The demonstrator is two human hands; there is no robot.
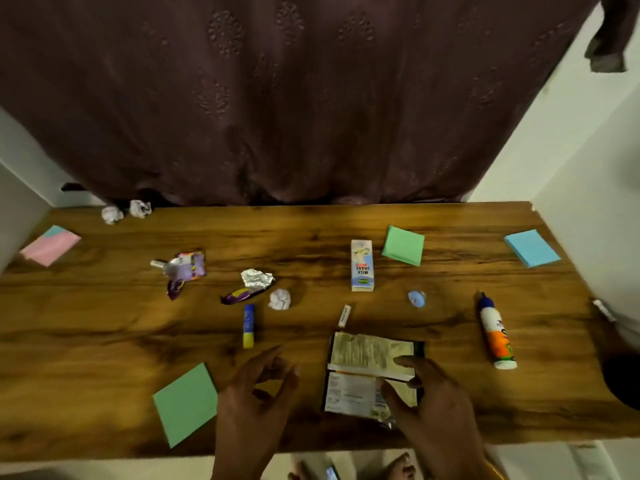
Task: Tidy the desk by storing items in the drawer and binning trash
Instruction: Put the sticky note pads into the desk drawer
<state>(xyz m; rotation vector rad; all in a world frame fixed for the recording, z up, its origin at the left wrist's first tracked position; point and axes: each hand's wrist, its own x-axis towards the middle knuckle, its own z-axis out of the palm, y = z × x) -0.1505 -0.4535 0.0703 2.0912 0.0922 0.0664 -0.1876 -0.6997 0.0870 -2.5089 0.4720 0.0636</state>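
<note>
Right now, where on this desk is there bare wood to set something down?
Bare wood lies left of the blue-and-yellow glue stick, and between the blue paper ball and white glue bottle. Crowded around the foil wrappers.

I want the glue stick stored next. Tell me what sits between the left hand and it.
Nothing visible does. The left hand hovers just in front of the glue stick, with only bare desk between them.
</note>
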